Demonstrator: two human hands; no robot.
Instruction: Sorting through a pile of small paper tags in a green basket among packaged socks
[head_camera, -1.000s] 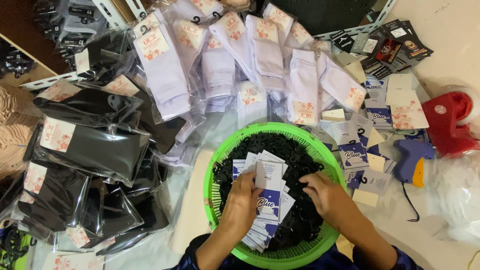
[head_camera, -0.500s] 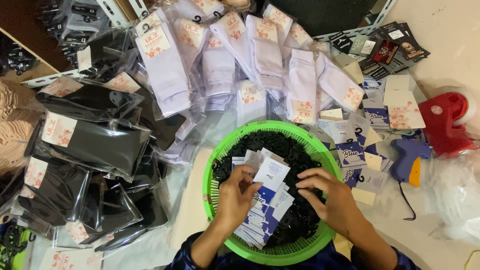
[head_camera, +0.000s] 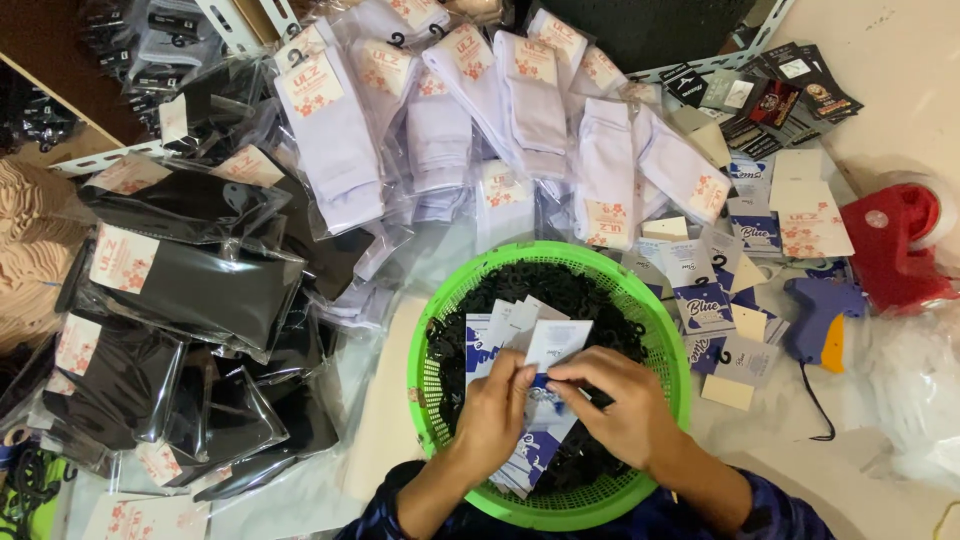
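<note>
Over the green basket, the left hand grips a fanned stack of white-and-blue card labels, long axis pointing away; the right hand pinches the top card.

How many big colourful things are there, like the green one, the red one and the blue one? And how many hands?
Green basket: 1
Red tape dispenser: 1
Blue tagging gun: 1
Hands: 2 (left hand holds the card tags, right hand touches them)
Total: 5
</note>
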